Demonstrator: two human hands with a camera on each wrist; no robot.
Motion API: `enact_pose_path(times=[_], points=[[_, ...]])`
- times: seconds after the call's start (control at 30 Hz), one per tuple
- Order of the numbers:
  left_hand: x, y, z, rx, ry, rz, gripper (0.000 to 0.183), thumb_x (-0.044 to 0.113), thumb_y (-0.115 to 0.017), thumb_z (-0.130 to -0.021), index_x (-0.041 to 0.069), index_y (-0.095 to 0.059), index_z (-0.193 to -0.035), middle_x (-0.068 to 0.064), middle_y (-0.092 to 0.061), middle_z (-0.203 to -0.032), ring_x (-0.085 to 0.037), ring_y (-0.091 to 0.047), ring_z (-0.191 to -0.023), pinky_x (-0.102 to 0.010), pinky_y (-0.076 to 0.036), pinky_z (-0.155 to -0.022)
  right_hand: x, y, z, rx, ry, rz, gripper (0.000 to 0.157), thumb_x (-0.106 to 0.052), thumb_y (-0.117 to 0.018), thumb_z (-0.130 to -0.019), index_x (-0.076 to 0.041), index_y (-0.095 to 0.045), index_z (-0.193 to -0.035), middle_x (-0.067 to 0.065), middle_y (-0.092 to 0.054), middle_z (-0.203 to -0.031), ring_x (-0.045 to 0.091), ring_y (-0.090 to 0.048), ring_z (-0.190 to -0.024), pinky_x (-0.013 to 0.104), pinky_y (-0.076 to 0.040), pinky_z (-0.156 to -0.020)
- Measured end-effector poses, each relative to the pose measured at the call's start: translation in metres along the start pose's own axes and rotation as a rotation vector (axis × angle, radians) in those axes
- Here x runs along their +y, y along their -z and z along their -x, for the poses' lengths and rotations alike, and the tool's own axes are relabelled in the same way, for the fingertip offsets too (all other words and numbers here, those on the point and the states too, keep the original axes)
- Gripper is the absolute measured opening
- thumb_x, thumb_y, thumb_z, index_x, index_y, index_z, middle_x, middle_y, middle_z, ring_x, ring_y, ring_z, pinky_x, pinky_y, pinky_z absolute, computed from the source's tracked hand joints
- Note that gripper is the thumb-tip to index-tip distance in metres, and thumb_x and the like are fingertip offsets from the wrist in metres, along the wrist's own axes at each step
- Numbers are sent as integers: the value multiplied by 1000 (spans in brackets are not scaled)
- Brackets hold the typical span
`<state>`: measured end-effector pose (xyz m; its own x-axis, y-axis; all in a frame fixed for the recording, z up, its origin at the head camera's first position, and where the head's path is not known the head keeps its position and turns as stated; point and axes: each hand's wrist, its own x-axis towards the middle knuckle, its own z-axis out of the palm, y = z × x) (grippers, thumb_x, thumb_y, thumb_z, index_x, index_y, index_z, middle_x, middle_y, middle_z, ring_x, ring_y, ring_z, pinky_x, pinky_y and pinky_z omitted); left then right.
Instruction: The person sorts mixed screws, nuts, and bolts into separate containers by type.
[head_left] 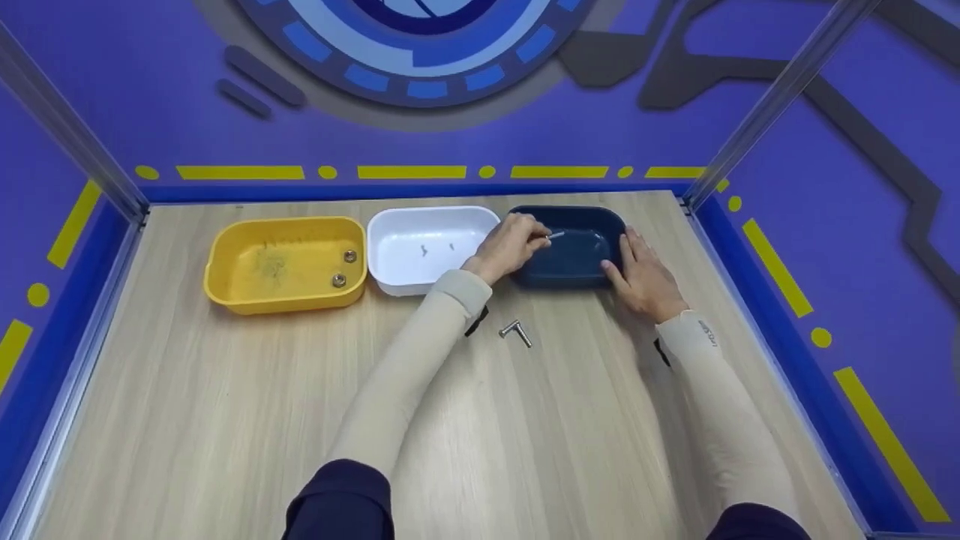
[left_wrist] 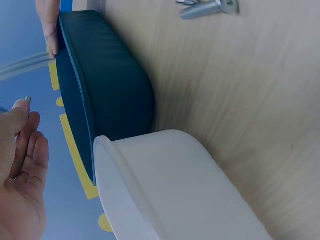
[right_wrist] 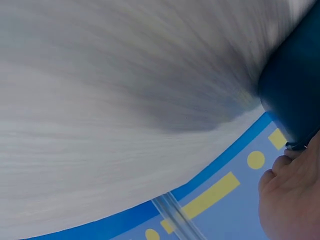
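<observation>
My left hand (head_left: pixel 510 244) pinches a small metal bolt (head_left: pixel 556 235) between thumb and fingers, above the left part of a dark blue bin (head_left: pixel 566 282). In the left wrist view only the tip of that bolt (left_wrist: pixel 28 99) shows past the fingertips. At the bin's right end, my right hand (head_left: pixel 646 283) holds the wall, thumb at the front corner and fingers along the side. Two metal bolts (head_left: pixel 516 330) lie on the table in front of the bins. The white bin (head_left: pixel 405 288) stands beside the dark one, with small grey pieces inside.
A yellow bin (head_left: pixel 281 306) with two metal nuts (head_left: pixel 344 268) stands left of the white bin. All three bins line up near the back of the wooden table (head_left: pixel 480 450). Blue printed panels (head_left: pixel 420 142) enclose the back and sides.
</observation>
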<state>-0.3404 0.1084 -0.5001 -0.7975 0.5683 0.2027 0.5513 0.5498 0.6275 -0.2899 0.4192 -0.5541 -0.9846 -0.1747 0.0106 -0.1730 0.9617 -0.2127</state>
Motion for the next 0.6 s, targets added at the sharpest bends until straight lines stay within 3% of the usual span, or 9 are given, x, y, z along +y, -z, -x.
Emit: enact_pose_path(times=[0.23,0.43,0.6], points=[[-4,-4,-6,29,55,24,28,21,-70,-105,6,-79,-128,-9,-77,-119,-21,-70,-110,-32,-58,-98,1,1,-1,17,7,-4,90,-63,-30,-112,5,-14,-169,22,-6,-179,45,-10,-165,60,-12,-135],[-4,-8,-7,57,40,17,27,20,-70,-105,6,-79,-126,-9,-77,-117,-21,-70,-110,-32,-58,-100,0,0,0,-1,-5,-12,90,-63,-30,-112,5,-13,-169,22,-4,-180,44,-8,-166,60,-11,-135],[-1,-9,-6,58,75,-23,33,25,-69,-107,9,-75,-135,-7,-74,-130,-24,-67,-126,-33,-54,-110,0,0,-1,-10,-10,2,90,-64,-27,-112,4,-13,-169,21,-5,-180,43,-8,-166,59,-12,-136]])
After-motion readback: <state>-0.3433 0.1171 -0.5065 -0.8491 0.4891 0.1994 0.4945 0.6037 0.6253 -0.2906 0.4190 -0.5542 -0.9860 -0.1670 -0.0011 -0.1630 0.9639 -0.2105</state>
